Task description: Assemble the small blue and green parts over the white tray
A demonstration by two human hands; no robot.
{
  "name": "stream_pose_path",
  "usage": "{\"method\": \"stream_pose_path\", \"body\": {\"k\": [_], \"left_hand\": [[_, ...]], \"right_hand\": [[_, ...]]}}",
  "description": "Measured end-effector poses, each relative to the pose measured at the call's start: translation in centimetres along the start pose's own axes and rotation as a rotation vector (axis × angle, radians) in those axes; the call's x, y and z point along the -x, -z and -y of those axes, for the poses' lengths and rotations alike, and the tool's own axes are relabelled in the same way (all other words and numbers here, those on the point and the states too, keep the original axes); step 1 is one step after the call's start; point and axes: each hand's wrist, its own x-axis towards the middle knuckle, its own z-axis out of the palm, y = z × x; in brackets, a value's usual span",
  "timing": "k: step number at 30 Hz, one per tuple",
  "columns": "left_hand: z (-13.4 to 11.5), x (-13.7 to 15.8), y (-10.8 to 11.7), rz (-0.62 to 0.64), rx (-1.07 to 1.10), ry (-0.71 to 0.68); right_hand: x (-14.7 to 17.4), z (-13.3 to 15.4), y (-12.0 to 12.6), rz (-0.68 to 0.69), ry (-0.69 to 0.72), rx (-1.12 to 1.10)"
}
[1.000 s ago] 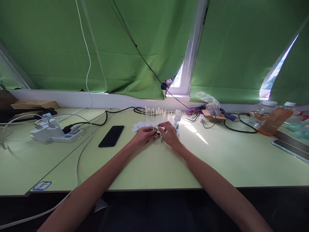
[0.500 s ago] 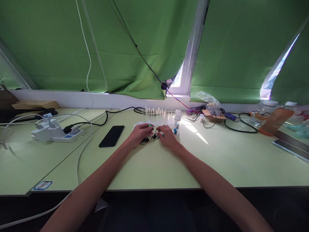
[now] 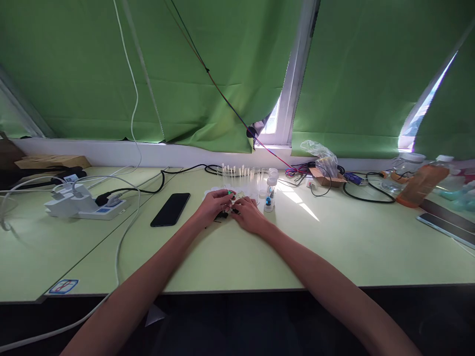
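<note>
From my head view, my left hand (image 3: 212, 206) pinches a small green part (image 3: 229, 193) over the tabletop (image 3: 245, 262), its long axis too tiny to read; my right hand (image 3: 250, 214) is at dark pieces (image 3: 235, 211), grip unclear.

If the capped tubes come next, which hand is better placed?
Probably the right hand: it is nearer the capped tubes, while the left hand lies farther off and seems to pinch a green part.

No lettering can be read; the blue-bordered, red-marked sticker (image 3: 64, 287) on the table (image 3: 237, 267) is too unclear to tell.
</note>
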Motion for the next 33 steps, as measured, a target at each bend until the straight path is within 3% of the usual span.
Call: {"method": "stream_pose_path", "body": {"k": [21, 33], "left_hand": [[0.17, 0.10, -0.37, 0.021, -0.025, 0.015], [0.30, 0.12, -0.35, 0.020, -0.045, 0.015]], "right_hand": [[-0.52, -0.58, -0.22, -0.037, -0.138, 0.057], [-0.13, -0.49, -0.86, -0.089, -0.074, -0.026]]}}
